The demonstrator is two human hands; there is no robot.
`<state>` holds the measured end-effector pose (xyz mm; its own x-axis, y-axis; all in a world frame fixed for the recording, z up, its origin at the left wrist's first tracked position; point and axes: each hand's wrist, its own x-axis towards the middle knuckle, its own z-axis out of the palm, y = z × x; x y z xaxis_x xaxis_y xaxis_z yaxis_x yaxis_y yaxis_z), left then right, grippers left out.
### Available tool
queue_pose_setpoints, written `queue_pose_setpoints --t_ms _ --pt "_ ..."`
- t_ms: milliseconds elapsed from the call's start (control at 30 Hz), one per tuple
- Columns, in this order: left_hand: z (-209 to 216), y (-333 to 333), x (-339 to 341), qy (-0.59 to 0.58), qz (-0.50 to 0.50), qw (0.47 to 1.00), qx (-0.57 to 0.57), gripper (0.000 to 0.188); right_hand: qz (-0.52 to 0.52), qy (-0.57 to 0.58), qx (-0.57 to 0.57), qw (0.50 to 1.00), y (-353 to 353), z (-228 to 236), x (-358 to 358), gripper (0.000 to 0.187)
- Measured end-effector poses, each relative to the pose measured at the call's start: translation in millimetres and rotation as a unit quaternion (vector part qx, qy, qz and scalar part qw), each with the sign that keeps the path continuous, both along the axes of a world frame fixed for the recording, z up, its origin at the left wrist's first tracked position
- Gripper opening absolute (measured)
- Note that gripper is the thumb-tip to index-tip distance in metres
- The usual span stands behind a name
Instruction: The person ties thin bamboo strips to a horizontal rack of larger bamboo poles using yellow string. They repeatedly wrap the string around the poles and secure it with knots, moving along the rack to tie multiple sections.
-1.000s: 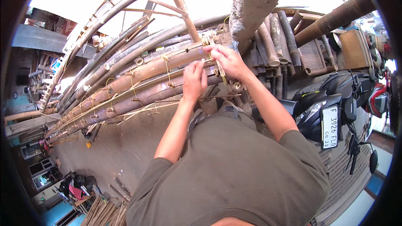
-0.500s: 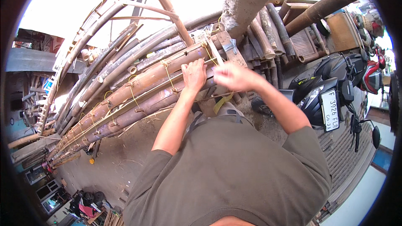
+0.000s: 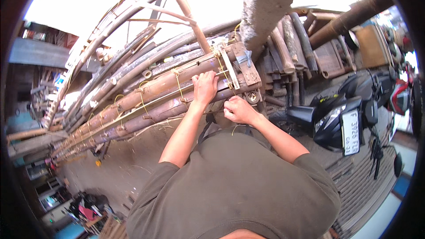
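Two long brown bamboo poles (image 3: 164, 82) lie side by side, lashed at intervals with yellow ties (image 3: 178, 84). Between them runs a thin pale bamboo strip (image 3: 170, 94). My left hand (image 3: 204, 87) has its fingers bent over this strip near the poles' right end. Close to my body, just below the lower pole, my right hand (image 3: 239, 109) is closed in a fist. A thin yellow strand (image 3: 235, 129) shows below it and seems to come from its grip. A short pale flat slat (image 3: 229, 68) crosses the poles beside a wooden end board (image 3: 245, 65) with a blue tie.
Stacked bamboo poles (image 3: 133, 71) lie behind the work, beneath a curved bamboo frame (image 3: 99, 40). A rough concrete post (image 3: 261, 9) rises beyond the end board. At the right stands a parked black motorcycle (image 3: 330, 121). Bags and scraps (image 3: 90, 206) lie on the floor at lower left.
My right hand has come down from the pale slat toward my body and closed. My left hand stays on the poles. The whole view has shifted slightly.
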<state>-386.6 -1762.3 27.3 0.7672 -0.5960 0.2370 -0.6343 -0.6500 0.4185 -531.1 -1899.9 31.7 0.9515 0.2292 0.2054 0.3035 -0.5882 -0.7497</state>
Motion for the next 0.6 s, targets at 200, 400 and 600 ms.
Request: queue_pose_setpoints --t_ms 200,400,600 --pt "14 13 -18 -0.048 0.045 0.991 -0.116 0.028 0.044 0.028 -0.068 0.996 4 16 10 0.018" --pt "46 91 -65 -0.07 0.094 0.964 -0.24 0.015 0.123 -0.001 -0.148 0.981 47 30 21 0.018" --pt "31 225 -109 0.01 0.228 0.937 -0.263 0.012 0.176 0.008 -0.195 0.965 133 48 41 0.022"
